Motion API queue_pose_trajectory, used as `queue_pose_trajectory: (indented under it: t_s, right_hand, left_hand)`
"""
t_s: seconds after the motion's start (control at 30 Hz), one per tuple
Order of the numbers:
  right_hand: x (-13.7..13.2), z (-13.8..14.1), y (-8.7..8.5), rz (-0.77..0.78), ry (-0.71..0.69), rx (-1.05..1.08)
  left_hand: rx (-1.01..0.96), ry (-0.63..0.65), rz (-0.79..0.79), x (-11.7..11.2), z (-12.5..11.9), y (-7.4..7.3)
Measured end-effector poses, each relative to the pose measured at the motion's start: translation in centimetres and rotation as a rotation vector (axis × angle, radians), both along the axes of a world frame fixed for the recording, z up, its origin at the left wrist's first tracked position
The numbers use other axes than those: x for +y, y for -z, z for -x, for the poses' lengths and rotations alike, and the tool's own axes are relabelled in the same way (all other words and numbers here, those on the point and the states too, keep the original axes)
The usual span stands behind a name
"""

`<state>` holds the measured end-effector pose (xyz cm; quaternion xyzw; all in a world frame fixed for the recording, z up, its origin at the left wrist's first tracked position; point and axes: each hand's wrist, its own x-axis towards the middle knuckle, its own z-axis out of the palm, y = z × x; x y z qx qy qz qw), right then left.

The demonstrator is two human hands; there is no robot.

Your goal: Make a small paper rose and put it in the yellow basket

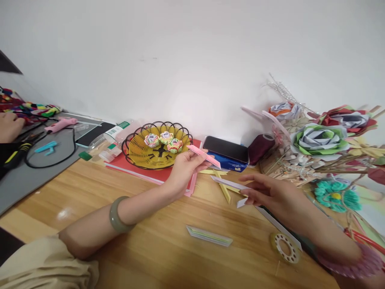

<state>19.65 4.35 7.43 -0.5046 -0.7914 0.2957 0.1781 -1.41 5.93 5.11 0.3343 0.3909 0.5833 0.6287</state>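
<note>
My left hand (187, 167) pinches a folded pink paper strip (207, 157) between thumb and fingers, in front of the basket. To its right my right hand (267, 192) hovers low over the table with its fingers apart. Just at those fingertips lie a pale lavender paper strip (228, 183) and the end of a white strip (241, 202); whether the fingers touch them I cannot tell. Yellow paper strips (225, 192) cross beneath the lavender one. Nearer to me rests a folded white strip with green lines (209, 236).
A yellow woven basket (135, 150) holds three small paper flowers (166, 138). Behind my hands, a phone (225, 149) lies on a blue pack (239, 164). Large paper flowers (320, 140) crowd the right; a tape roll (284, 247) lies nearer. Another person's hand (11, 126) is at far left, near a pink glue gun (61, 125).
</note>
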Motion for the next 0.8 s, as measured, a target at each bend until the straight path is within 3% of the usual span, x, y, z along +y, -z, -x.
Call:
queue_pose_trajectory:
  t_s: [0.17,0.33,0.4,0.5,0.63,0.8]
  right_hand:
    - [0.0,-1.5,-1.5,-0.245,0.07,0.016]
    - [-1.4,-0.3,-3.1,-0.475,0.355,0.123]
    - [-2.0,1.0,-2.8,-0.484,0.418,0.173]
    - [-2.6,2.8,-1.2,-0.54,0.387,0.093]
    - [-2.9,3.7,0.5,-0.693,0.328,-0.052]
    - [-3.0,3.7,0.6,-0.748,0.324,0.051]
  left_hand:
    - [0.003,-0.001,0.007,-0.1,0.0,-0.2]
    - [-0.013,0.103,-0.031,-0.7,-0.6,0.0]
    - [-0.029,0.178,-0.057,-1.2,-0.9,0.2]
    - [-0.015,0.247,-0.069,-2.0,-1.3,0.1]
    - [0.006,0.222,-0.019,-2.5,-1.5,-0.4]
    - [-0.036,0.219,-0.011,-2.5,-1.4,-0.7]
